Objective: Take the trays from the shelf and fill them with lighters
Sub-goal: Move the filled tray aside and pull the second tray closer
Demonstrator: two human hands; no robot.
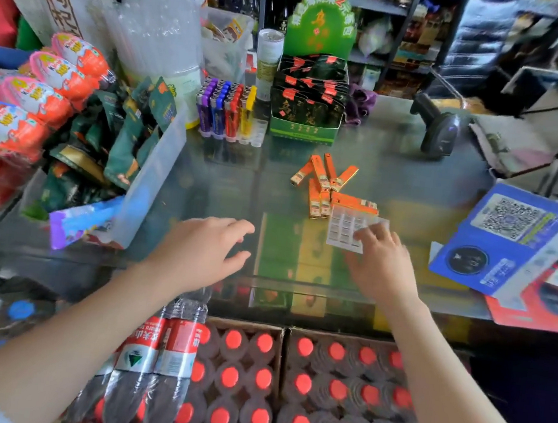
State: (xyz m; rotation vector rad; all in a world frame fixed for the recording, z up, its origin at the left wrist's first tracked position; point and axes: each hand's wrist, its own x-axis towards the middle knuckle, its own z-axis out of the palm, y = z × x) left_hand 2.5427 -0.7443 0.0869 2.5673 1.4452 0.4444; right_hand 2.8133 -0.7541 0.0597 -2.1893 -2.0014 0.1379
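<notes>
One clear tray (348, 230) pinched by right hand (381, 260); left hand (205, 248) spread; next, slot orange lighters (325, 185).

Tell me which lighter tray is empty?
The clear plastic grid tray pinched by the right hand, beside the loose orange lighters. The other tray, farther back, stands full of coloured lighters.

Barcode scanner (439, 126) on glass counter (205, 183), green display box (304, 124), blue QR sign (505, 242), red-capped bottles (304, 386) below
</notes>
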